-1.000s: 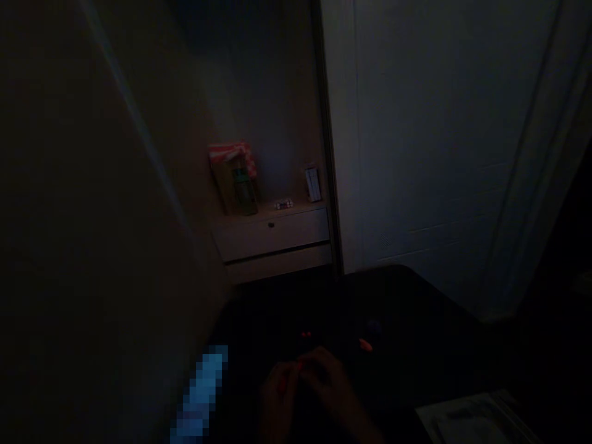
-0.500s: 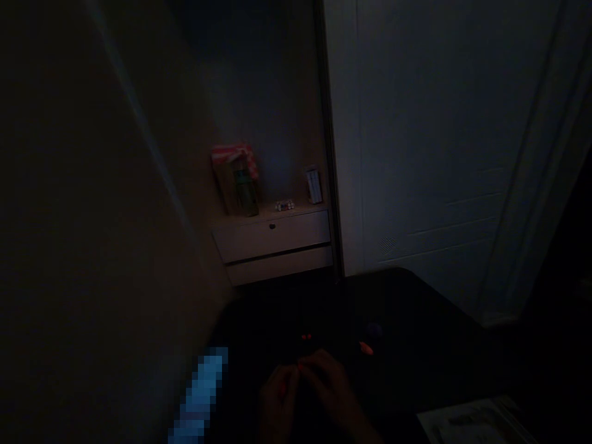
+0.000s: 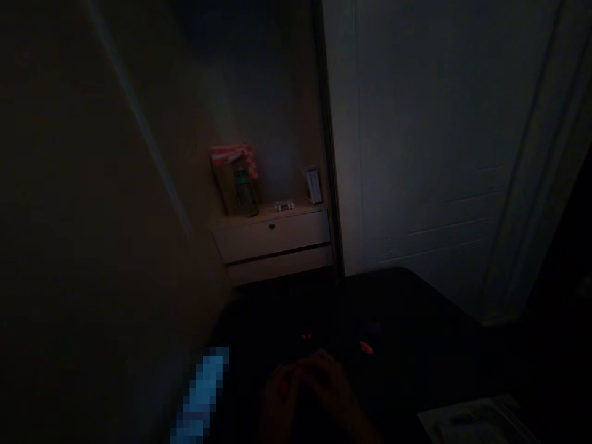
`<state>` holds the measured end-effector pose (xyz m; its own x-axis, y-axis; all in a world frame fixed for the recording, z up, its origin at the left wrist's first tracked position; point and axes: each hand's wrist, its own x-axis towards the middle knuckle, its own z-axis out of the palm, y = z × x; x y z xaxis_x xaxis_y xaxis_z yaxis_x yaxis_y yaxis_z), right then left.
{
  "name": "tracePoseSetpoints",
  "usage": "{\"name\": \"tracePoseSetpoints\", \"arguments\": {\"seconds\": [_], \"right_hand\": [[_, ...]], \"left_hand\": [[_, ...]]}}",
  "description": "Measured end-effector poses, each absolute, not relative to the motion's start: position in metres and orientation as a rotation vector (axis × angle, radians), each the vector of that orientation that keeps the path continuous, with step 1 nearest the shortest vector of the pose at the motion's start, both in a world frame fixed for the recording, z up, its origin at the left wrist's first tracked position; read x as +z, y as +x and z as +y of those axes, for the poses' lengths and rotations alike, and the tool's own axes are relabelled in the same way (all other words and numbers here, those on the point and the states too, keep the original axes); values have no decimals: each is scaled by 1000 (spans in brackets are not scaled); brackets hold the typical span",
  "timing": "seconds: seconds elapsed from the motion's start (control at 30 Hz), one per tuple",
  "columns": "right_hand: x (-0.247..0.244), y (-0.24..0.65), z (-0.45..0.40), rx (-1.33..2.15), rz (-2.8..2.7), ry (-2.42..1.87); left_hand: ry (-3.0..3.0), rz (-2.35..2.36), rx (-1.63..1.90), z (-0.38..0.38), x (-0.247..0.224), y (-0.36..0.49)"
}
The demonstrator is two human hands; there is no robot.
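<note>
The view is very dark. My left hand [image 3: 277, 404] is closed around a soft-looking red lump [image 3: 283, 388], which shows between its fingers. My right hand [image 3: 333, 388] has its fingers pinched together against the left fingertips. Between the two hands' fingertips is a small red piece [image 3: 300, 369], hard to make out now. Just beyond the hands, two tiny red balls [image 3: 306, 337] lie side by side on the black table [image 3: 333, 308]. To their right sit an orange-red lump [image 3: 366, 348] and a dim purple lump [image 3: 375, 329].
A printed sheet or booklet [image 3: 476, 422] lies at the lower right. At the lower left is a blurred-out bright blue strip [image 3: 201, 394]. Behind the table stands a drawer unit [image 3: 277, 237] with a green bottle [image 3: 246, 194] on top; a pale door panel [image 3: 425, 135] rises at right.
Both hands stay in nearly the same place with slight finger movement. The small red piece at the fingertips shows less clearly now, and the red lump in my left hand shows more.
</note>
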<state>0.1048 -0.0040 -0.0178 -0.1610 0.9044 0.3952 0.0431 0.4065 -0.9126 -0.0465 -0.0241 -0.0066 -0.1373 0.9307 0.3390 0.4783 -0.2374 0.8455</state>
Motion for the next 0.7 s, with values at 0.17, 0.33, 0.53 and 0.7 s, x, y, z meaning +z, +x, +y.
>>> {"name": "tracePoseSetpoints", "arguments": {"seconds": [0.17,0.33,0.53,0.7], "right_hand": [[-16,105,-6,993,-1505,-907],[-18,105,-7,999,-1479,-971],[-17,104,-6,984,-1485,-969],[-12,104,-9,989,-1499,-1012]], "left_hand": [[1680,1541,1328,-25,-7,-46],[1679,1581,1325,-27,-4,-45],[1686,1587,1327,-28,-4,-45],[1679,1581,1316,-27,-7,-46]]}}
